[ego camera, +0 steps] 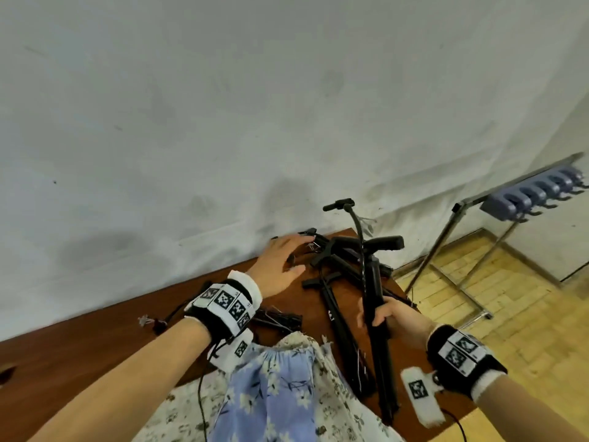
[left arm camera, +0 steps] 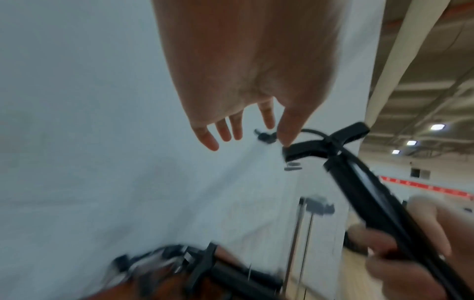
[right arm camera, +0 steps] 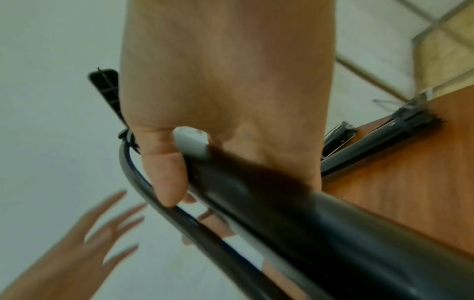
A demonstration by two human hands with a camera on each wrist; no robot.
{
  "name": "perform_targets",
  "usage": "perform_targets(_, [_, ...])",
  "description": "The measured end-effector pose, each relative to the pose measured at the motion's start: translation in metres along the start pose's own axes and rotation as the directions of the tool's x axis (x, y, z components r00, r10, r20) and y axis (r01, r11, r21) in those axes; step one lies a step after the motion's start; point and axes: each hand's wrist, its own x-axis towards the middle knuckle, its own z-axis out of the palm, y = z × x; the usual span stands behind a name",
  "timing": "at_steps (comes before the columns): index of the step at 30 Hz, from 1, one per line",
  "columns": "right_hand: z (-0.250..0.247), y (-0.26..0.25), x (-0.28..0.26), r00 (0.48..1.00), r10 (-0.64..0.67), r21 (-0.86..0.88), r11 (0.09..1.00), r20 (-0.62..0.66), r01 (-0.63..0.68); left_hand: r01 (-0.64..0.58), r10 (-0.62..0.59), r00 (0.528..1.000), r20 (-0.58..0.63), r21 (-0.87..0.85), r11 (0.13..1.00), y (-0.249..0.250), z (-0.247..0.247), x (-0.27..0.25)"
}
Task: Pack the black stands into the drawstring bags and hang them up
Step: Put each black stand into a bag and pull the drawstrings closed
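My right hand [ego camera: 377, 315] grips the shaft of a black stand [ego camera: 381, 342], holding it raised and tilted over the table's right end; its T-shaped top [ego camera: 384, 243] and a thin gooseneck arm [ego camera: 357, 224] stick up. The wrist views show the same stand [right arm camera: 295, 205] [left arm camera: 369, 194] with fingers [right arm camera: 166, 178] curled round it. My left hand [ego camera: 283, 260] is spread, fingers straight, over more black stands [ego camera: 334, 275] lying in a pile on the table. The left hand [left arm camera: 243, 132] holds nothing. A floral drawstring bag [ego camera: 280, 387] lies at the near edge.
The brown wooden table [ego camera: 79, 355] stands against a white wall. A metal rack [ego camera: 465, 250] with a row of blue-grey hooks [ego camera: 535, 193] stands to the right on the wooden floor. Black cords [ego camera: 277, 319] and a small tassel [ego camera: 153, 322] lie on the table.
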Motion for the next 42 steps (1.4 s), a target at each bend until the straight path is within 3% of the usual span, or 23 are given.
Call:
perform_targets(3, [0.021,-0.016,-0.005,0.991,-0.013,0.045,0.999,0.134,0.007,-0.144,0.149,0.984,-0.098,0.062,0.988,0.044,-0.029,0.012])
perform_targets(6, [0.037,-0.027,-0.01,0.964,0.008,0.04,0.999,0.266,-0.019,-0.213,0.243,0.97,-0.019,0.418,0.883,0.067,-0.05,0.017])
perform_targets(9, [0.05,-0.03,-0.012,0.937,0.024,0.019,0.999,0.348,-0.032,-0.258,0.282,0.958,0.045,0.556,0.79,0.067,-0.058,0.02])
perform_targets(12, [0.063,-0.033,-0.017,0.936,-0.005,0.007,1.0,0.352,0.003,-0.111,0.093,0.994,0.065,0.38,0.918,0.069,-0.059,0.009])
perform_targets(16, [0.071,-0.039,-0.019,0.961,-0.103,0.095,0.992,0.256,0.081,0.131,-0.16,0.986,0.05,0.367,0.921,0.07,-0.051,-0.001])
perform_targets(18, [0.085,-0.043,-0.021,0.969,-0.151,-0.155,0.971,0.196,0.183,0.189,-0.215,0.976,0.044,0.332,0.924,0.073,-0.049,-0.002])
perform_targets(20, [0.096,-0.041,-0.02,0.962,-0.259,-0.397,0.876,0.092,0.273,0.22,-0.248,0.967,0.057,0.301,0.928,0.074,-0.053,-0.002])
perform_targets(21, [0.098,-0.038,-0.019,0.956,-0.283,-0.424,0.859,0.076,0.288,0.221,-0.254,0.964,0.077,0.296,0.929,0.073,-0.056,-0.001])
perform_targets(26, [0.093,-0.017,-0.028,0.947,-0.203,-0.343,0.896,0.251,0.282,0.225,-0.298,0.939,0.171,0.349,0.91,0.054,-0.05,-0.014])
perform_targets(31, [0.095,0.0,-0.025,0.937,-0.273,-0.133,0.943,0.218,0.306,0.175,-0.184,0.97,0.158,0.071,0.982,0.035,-0.023,-0.041])
perform_targets(35, [0.109,-0.001,-0.023,0.94,-0.307,0.049,0.952,0.147,0.303,0.206,-0.194,0.978,0.082,-0.186,0.961,0.036,0.008,-0.061])
perform_targets(38, [0.12,-0.007,-0.014,0.932,-0.361,0.091,0.929,0.019,0.358,0.216,-0.213,0.976,0.039,-0.251,0.943,0.037,0.025,-0.061])
perform_targets(40, [0.125,-0.009,-0.006,0.912,-0.393,0.025,0.917,-0.118,0.398,0.225,-0.205,0.974,0.096,-0.324,0.919,0.037,0.029,-0.06])
perform_targets(42, [0.127,-0.01,-0.003,0.884,-0.432,-0.085,0.902,-0.177,0.423,0.236,-0.159,0.968,0.196,-0.478,0.846,0.033,0.028,-0.058])
